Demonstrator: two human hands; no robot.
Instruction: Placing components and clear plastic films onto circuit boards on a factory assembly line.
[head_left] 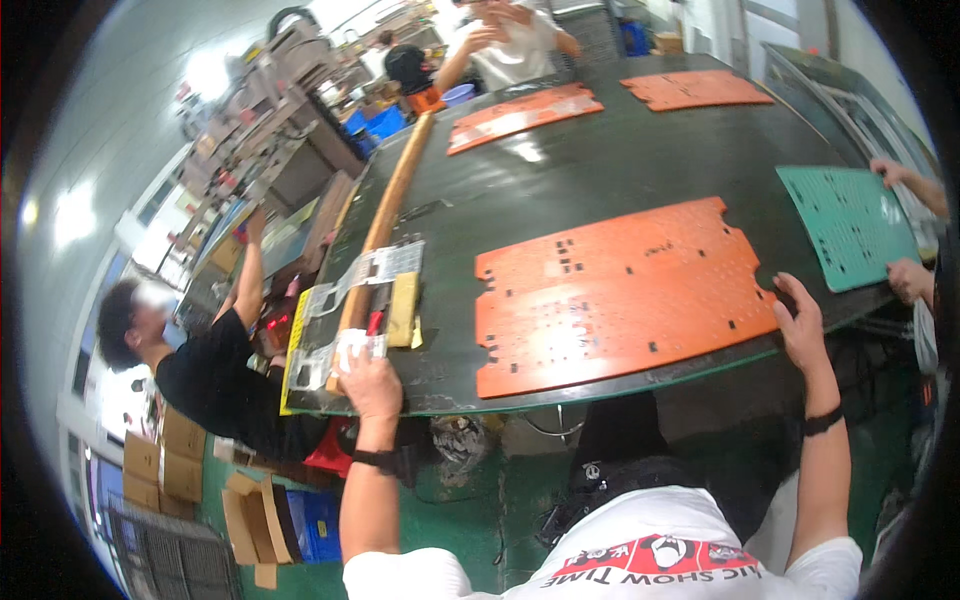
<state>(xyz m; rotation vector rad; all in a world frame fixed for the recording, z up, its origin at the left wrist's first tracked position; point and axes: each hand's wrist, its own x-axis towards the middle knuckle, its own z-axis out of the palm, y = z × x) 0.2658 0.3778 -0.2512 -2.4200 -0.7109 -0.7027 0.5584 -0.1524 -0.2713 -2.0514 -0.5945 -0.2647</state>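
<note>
A large orange perforated board (620,295) with notched ends and small dark slots lies flat on the dark table in front of me. My right hand (803,325) is at its right end, fingers spread, close to the notched corner; I cannot tell whether they touch it. On the left, my left hand (370,382) is closed at the near end of a long brown tube (385,215). A small white crumpled piece (352,343) shows at its fingertips, partly hidden by them. Just beyond lie a yellow block (403,308) and clear plastic pieces (392,262).
Two more orange boards (525,117) (697,90) lie at the far side, near a person in white. At the right, another person's hands hold a green board (850,225). A person in black (215,375) works at the left. Cartons (262,515) stand on the floor.
</note>
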